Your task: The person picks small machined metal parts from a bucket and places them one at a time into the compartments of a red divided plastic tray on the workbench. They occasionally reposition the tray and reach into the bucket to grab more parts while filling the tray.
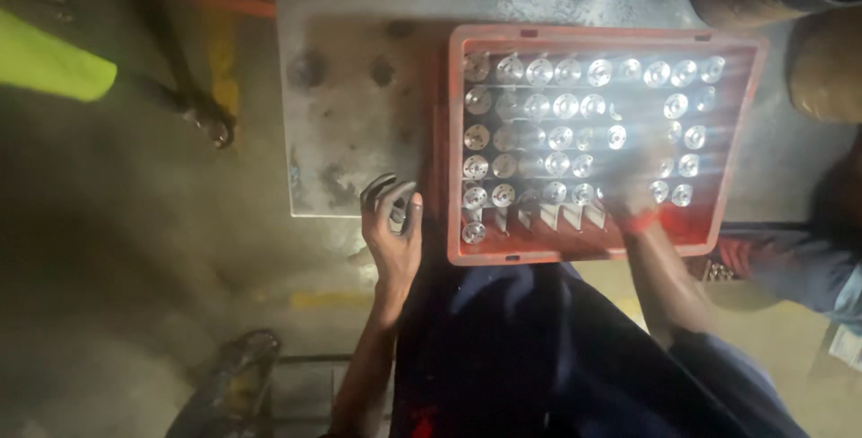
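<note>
Two arms are stretched forward: left hand [392, 227] curled, oily, holding nothing; right hand [634, 188] blurred over metal parts [557, 115] in the red crate [453, 142], finger spread unclear.

One red crate [600, 39] is sitting on one grey metal plate [359, 88]. Shiny round metal parts [540, 71] are standing in it in about six rows; roughly forty are showing, though glare is washing out the middle, so an exact count is escaping me. Two bare hands are showing: the left hand [392, 227] and the right hand [633, 191]. One yellow-green sleeve [49, 61] is poking in.
</note>
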